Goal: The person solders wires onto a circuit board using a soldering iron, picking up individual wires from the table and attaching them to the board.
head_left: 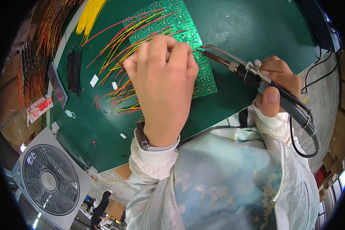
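A green circuit board panel [207,78] lies on the table, with red and yellow wires [115,51] fanning out from it to the left. My left hand [161,73] rests over the panel, thumb and fingers pinched together. The thin dark end of a wire [194,50] shows at its fingertips; most of the wire is hidden by the hand. In my right hand [278,84] is a black soldering iron [253,76] with a curved metal feed tube [222,51] clamped along it. Its tip touches or nearly touches the board beside my left fingertips.
A bundle of black wires [74,71] lies left on the green table [253,27], near yellow wires [90,17] and a phone [58,85]. Small white pieces [94,80] are scattered there. A box fan [50,180] stands lower left. The iron's cable [304,155] loops at right.
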A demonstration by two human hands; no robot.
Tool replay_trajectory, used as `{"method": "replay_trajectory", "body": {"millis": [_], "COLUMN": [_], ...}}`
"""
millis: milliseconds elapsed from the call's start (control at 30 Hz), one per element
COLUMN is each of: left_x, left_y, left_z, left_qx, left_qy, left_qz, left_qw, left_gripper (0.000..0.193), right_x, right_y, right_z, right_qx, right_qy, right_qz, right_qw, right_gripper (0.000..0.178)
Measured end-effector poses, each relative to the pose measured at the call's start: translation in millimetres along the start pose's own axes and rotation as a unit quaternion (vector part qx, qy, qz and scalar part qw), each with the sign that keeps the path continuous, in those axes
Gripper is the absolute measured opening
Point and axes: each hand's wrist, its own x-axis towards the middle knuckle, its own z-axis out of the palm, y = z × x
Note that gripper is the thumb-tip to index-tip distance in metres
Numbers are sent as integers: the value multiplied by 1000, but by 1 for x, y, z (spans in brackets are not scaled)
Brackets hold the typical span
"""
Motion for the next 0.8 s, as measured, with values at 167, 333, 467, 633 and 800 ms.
{"method": "replay_trajectory", "body": {"millis": [167, 333, 467, 633, 800], "left_x": [-2, -1, -1, -1, -3], "left_y": [-1, 0, -1, 0, 1], "left_z": [1, 0, 1, 0, 0], "left_qx": [5, 7, -1, -12, -18], "left_qy": [1, -1, 5, 3, 1], "left_qz": [-5, -10, -8, -4, -5], "left_qw": [1000, 1000, 1000, 1000, 1000], "left_gripper": [13, 13, 14, 12, 12], "right_x": [-1, 0, 0, 0, -2], "right_y": [1, 0, 1, 0, -2], "right_z": [2, 2, 2, 1, 0], "right_qx": [4, 8, 7, 4, 0], "right_qy": [3, 10, 3, 2, -1], "right_qz": [-3, 0, -3, 4, 2], "right_qw": [1000, 1000, 1000, 1000, 1000], "right_gripper": [18, 18, 18, 18, 18]}}
